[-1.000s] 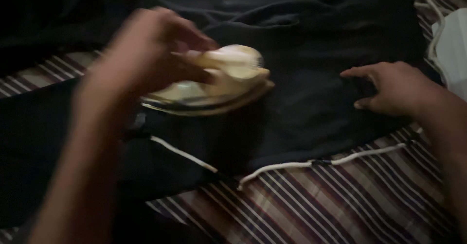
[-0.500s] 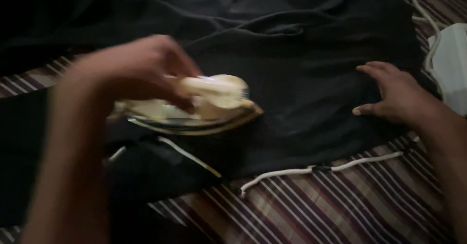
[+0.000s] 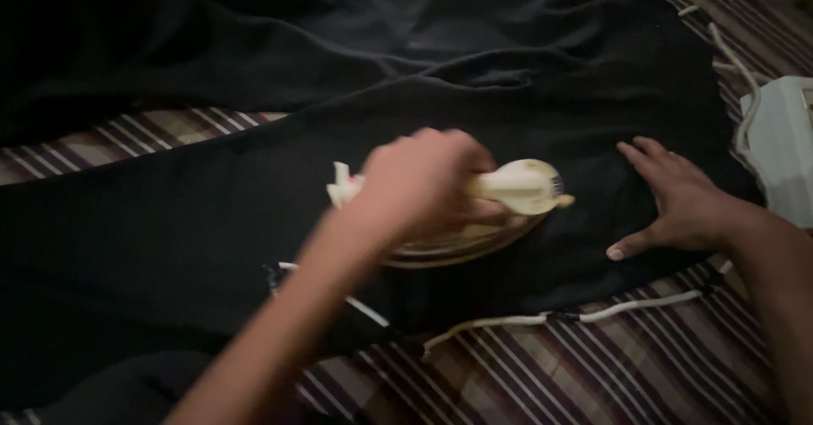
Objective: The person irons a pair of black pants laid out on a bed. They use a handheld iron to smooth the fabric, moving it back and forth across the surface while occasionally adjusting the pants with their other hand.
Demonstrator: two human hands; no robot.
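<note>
My left hand (image 3: 419, 184) grips the handle of a cream-coloured clothes iron (image 3: 508, 192), whose soleplate rests on a black garment (image 3: 254, 196) spread over a striped sheet. My right hand (image 3: 677, 205) lies flat on the garment just right of the iron, fingers spread, pressing the cloth near its edge. A white cord (image 3: 559, 315) runs from under the iron across the sheet below both hands.
The striped bed sheet (image 3: 593, 374) shows along the bottom and in a strip at the left (image 3: 127, 137). A white box-like object (image 3: 783, 150) sits at the right edge with a white cable (image 3: 737, 61) beside it. The scene is dim.
My left hand has slid the iron to the right across the black garment, closer to my right hand. The right hand has stayed flat on the cloth, shifting slightly lower in view.
</note>
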